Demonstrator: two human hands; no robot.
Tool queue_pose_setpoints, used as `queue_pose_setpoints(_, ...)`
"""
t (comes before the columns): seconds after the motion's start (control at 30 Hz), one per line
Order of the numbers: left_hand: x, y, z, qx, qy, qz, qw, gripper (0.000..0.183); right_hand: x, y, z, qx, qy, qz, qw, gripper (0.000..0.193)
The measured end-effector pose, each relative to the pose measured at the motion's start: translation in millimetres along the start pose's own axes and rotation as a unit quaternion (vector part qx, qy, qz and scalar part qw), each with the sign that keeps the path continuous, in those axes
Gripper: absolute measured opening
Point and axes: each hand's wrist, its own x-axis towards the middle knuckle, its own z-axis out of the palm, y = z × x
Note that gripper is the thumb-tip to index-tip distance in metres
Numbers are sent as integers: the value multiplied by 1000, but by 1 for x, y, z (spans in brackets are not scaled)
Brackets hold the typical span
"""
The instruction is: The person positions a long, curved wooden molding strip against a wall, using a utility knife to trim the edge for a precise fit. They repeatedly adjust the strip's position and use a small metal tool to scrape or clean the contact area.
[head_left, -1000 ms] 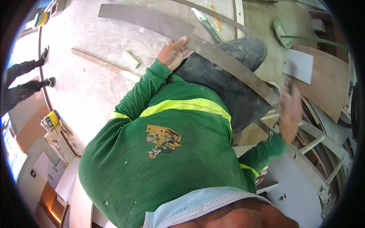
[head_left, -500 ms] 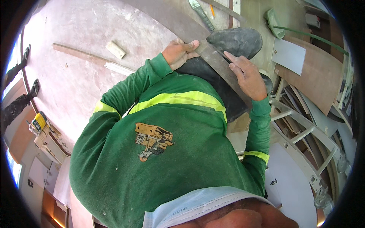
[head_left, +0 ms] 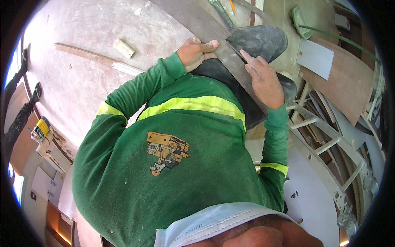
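Note:
A long, flat grey-brown board (head_left: 233, 62) runs slantwise across my lap, over dark dusty trouser legs. My left hand (head_left: 196, 53) grips its left edge, thumb on the top face and fingers underneath. At the opposite edge lies my right hand (head_left: 265, 80), index finger stretched along the board and the other fingers partly bent. Whether anything thin sits under those right fingertips is hidden.
A dusty pale work surface (head_left: 94, 86) spreads left, carrying a small pale block (head_left: 124, 48) and a narrow wooden strip (head_left: 84, 54). A paintbrush (head_left: 222, 14) and an orange pencil (head_left: 232, 6) lie ahead. Right are a ladder (head_left: 327, 146), wood sheets (head_left: 341, 82) and a green scoop-like thing (head_left: 299, 22).
My right hand has shifted slightly back toward me and left along the board's edge, its fingers bending more. The left hand keeps its hold on the board.

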Motion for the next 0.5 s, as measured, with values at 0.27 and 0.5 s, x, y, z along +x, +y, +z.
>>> queue_pose_setpoints(0.27, -1, -1, 0, 9, 4, -4, 1000, 24, 4, 2, 2, -21, -4, 8, 1000, 43)
queue_pose_setpoints(0.5, -3, 3, 10, 7, 28, -11, 1000, 14, 12, 8, 0, -14, -17, -25, 999, 45)
